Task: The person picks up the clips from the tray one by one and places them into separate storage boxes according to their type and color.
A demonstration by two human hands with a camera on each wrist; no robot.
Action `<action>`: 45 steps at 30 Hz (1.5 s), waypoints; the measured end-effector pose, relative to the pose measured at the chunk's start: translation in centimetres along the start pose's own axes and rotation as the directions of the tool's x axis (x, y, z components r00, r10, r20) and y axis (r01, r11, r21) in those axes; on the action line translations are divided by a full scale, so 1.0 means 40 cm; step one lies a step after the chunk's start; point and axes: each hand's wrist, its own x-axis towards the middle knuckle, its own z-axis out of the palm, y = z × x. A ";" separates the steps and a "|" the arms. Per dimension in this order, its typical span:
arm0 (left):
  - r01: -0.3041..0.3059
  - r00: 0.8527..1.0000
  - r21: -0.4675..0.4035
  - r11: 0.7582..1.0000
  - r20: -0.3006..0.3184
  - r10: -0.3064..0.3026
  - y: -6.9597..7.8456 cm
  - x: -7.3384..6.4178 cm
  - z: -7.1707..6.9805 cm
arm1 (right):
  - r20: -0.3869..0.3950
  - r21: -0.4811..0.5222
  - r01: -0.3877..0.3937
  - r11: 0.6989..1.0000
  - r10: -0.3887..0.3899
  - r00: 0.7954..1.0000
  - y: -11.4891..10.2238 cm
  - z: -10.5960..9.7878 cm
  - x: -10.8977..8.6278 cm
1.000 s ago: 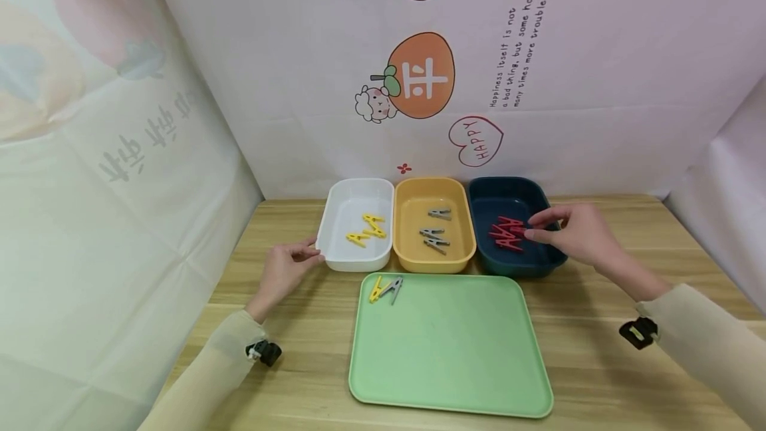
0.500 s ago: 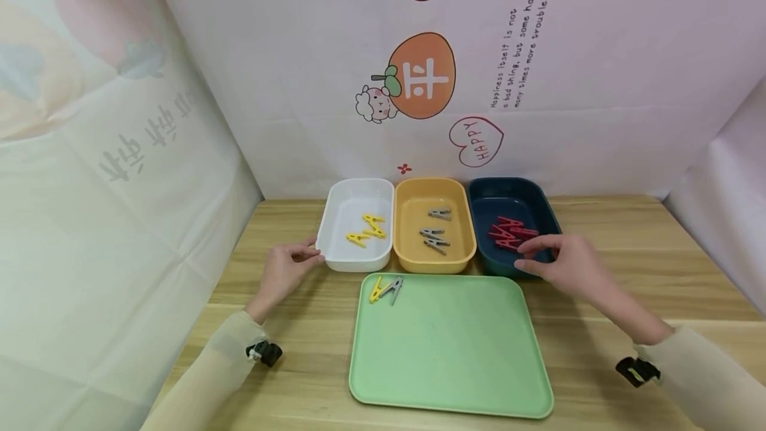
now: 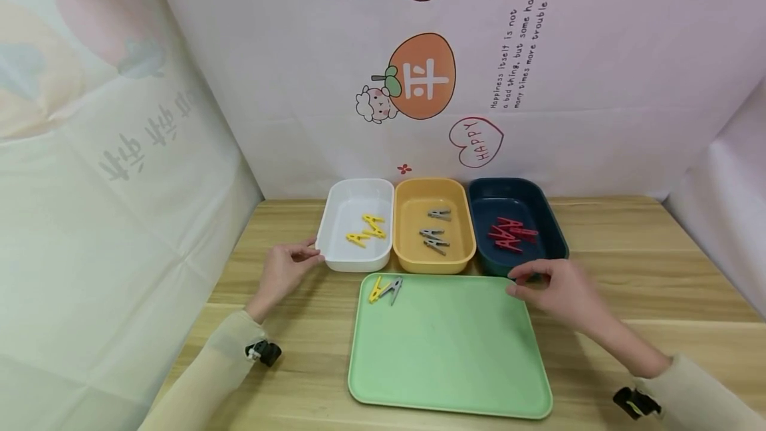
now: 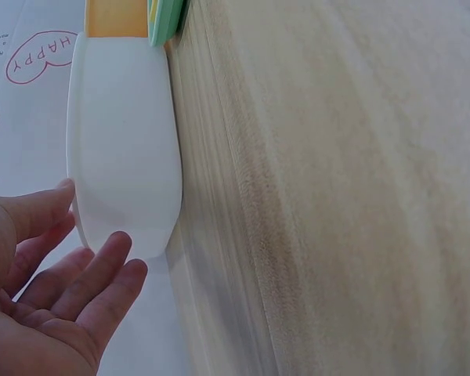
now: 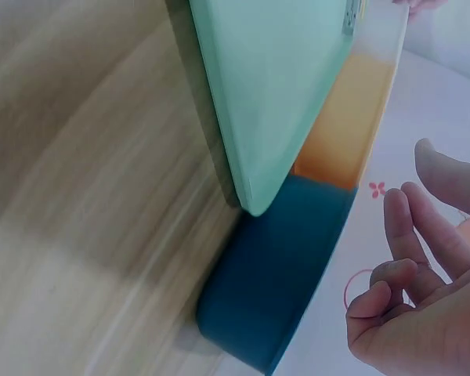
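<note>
My left hand (image 3: 286, 275) is at the left side of the white bin (image 3: 342, 208), its relaxed fingertips against or very near the bin's corner. Over the back right corner of the green tray (image 3: 449, 351) hovers my right hand (image 3: 559, 288); the right wrist view shows nothing between its thumb and loosely bent fingers. Yellow clothespins (image 3: 374, 233) lie in the white bin, grey clothespins (image 3: 435, 241) in the yellow-orange bin (image 3: 413, 195), and several red clothespins (image 3: 509, 241) in the dark blue bin (image 3: 503, 195). One yellow clothespin (image 3: 376, 291) and one grey clothespin (image 3: 395, 289) sit at the tray's back left corner.
All three bins stand side by side along the printed cloth backdrop (image 3: 299, 85). The tray lies in front of them on the wooden table (image 3: 287, 364). A white cloth (image 3: 96, 231) hangs along the left side.
My right hand has moved from above the red clothespins, out of the dark blue bin and toward the tray's corner. The red clothespins stay in the bin; my left hand has not moved.
</note>
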 end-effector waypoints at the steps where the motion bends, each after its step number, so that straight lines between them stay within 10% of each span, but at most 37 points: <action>1: 0.003 1.000 0.000 1.000 0.001 -0.003 0.000 0.000 0.000 | 0.003 0.000 -0.004 1.000 0.004 1.000 -0.003 0.004 -0.002; 45: 0.009 1.000 0.015 1.000 0.002 -0.009 0.003 0.001 0.000 | 0.164 0.086 0.055 0.995 -0.068 0.984 -0.116 0.146 0.052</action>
